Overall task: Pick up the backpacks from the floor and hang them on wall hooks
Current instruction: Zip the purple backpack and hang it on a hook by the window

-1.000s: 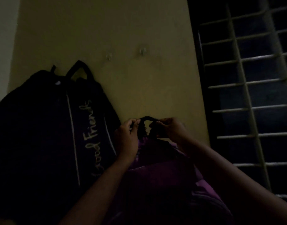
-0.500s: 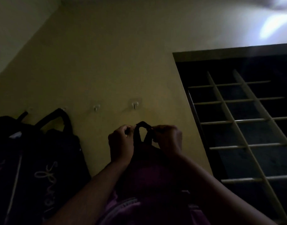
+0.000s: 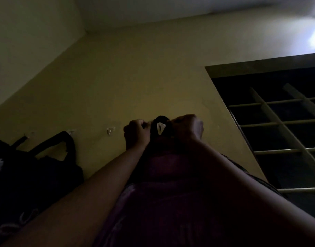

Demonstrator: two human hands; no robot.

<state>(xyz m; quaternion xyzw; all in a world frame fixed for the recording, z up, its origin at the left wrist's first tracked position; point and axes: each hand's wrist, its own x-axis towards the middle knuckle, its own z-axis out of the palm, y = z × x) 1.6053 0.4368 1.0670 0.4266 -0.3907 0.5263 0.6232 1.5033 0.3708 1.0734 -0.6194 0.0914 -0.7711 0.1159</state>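
**Purple backpack's loop framing the rightmost wall hook**

The person is holding a purple backpack (image 3: 167, 193) up against the yellow wall (image 3: 135, 77), and both hands are gripping its black top loop (image 3: 161, 120). The left hand (image 3: 135, 131) is pinching the loop's left end with curled fingers; the right hand (image 3: 187, 127) is clenching the loop's right end. Between the two fists the loop is arching over a small white hook (image 3: 160, 128), whose plate is showing through the opening. Whether the strap is already bearing on the hook or only being held in front of it cannot be told in this dim light.

At nine o'clock from that hook an empty hook (image 3: 110, 131) is sitting on bare wall, just beside the left knuckles. Farther toward nine o'clock a black backpack (image 3: 33, 175) is hanging from its handle (image 3: 64, 138), with its near edge close to the left forearm and a strip of open wall lying between them.

Toward three o'clock the wall is running on to the dark frame of a barred window (image 3: 278, 139); the right wrist is staying clear of that edge. Toward twelve o'clock the wall is rising unobstructed to the ceiling (image 3: 153, 9), and the corner with the side wall is lying toward eleven o'clock.
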